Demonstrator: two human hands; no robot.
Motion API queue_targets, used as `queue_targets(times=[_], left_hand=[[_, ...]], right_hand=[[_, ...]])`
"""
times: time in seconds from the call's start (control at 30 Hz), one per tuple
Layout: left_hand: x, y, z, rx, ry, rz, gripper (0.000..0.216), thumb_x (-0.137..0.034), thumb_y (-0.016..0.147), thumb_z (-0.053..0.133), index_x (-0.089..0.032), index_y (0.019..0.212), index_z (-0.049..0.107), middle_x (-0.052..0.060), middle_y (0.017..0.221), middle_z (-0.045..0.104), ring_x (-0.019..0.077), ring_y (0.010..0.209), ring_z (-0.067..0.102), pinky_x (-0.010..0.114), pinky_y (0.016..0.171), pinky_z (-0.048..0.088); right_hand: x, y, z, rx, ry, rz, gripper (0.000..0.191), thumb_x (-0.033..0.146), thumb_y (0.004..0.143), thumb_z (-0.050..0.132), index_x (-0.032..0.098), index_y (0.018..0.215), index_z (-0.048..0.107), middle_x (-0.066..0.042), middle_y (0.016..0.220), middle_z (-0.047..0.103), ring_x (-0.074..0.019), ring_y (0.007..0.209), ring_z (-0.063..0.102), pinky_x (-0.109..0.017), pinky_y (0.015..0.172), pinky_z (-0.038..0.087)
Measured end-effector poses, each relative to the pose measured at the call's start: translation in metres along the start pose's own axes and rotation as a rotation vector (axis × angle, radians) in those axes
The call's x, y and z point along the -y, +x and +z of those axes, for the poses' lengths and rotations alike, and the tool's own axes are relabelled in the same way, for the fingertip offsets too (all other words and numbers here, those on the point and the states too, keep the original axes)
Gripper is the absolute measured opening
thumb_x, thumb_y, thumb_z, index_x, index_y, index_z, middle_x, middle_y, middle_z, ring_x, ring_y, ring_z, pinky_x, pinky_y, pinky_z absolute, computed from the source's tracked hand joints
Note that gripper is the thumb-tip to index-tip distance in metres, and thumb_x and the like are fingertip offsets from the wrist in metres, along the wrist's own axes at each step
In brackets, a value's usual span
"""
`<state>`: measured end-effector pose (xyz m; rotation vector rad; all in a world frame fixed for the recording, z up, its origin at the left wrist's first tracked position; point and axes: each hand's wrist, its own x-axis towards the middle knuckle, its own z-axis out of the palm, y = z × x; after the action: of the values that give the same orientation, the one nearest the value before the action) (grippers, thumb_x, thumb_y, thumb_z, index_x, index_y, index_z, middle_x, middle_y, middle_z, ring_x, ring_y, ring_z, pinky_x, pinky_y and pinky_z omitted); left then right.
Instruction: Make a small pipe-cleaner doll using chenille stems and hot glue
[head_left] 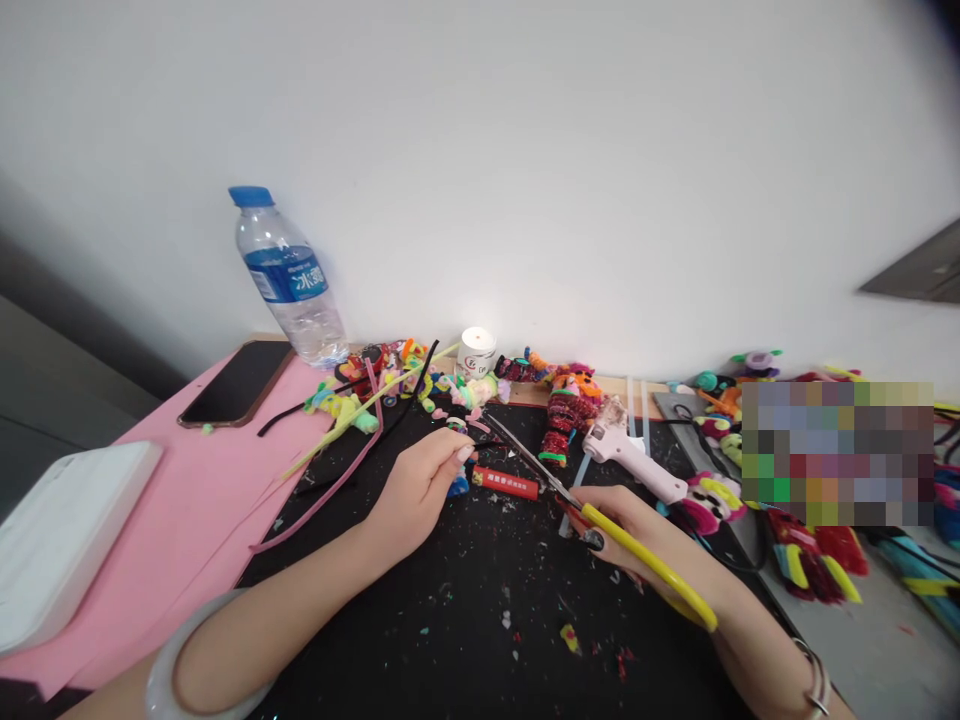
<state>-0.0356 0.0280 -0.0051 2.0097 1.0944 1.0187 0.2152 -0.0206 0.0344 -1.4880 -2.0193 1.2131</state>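
Observation:
My left hand is closed in a pinch on a thin black pipe cleaner, whose short end sticks out to the right of the fingertips. My right hand holds a pair of scissors with yellow handles. Its blades point up and left, with the tips close to the pipe cleaner; I cannot tell whether they touch it. Between the hands lies a red lighter with white lettering. A small blue piece is partly hidden behind my left fingers.
A pale glue gun lies beyond my right hand. Pipe-cleaner figures line the wall around a white paper cup. A water bottle, phone and white box stand left on pink paper. Scraps dot the black mat.

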Motion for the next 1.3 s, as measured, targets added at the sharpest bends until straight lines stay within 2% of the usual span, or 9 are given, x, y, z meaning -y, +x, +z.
queue_targets(times=[0.23, 1.3], left_hand=[[-0.0014, 0.0005, -0.0002, 0.001, 0.015, -0.003, 0.022, -0.023, 0.093, 0.035, -0.017, 0.082, 0.053, 0.001, 0.077, 0.054, 0.0136, 0.071, 0.049, 0.023, 0.069, 0.038], [-0.0017, 0.0004, -0.0002, 0.013, 0.039, -0.004, 0.024, -0.026, 0.093, 0.035, -0.018, 0.081, 0.053, 0.002, 0.076, 0.056, 0.0143, 0.071, 0.051, 0.024, 0.069, 0.04]], right_hand=[[-0.0021, -0.0017, 0.0013, -0.022, 0.0, -0.004, 0.037, 0.052, 0.076, 0.058, 0.015, 0.078, 0.063, -0.003, 0.07, 0.058, -0.0184, 0.068, 0.052, -0.025, 0.059, 0.044], [0.0047, 0.0028, 0.0062, -0.034, 0.078, 0.017, 0.042, 0.057, 0.075, 0.056, 0.016, 0.071, 0.064, -0.001, 0.06, 0.052, -0.0156, 0.059, 0.047, -0.022, 0.046, 0.037]])
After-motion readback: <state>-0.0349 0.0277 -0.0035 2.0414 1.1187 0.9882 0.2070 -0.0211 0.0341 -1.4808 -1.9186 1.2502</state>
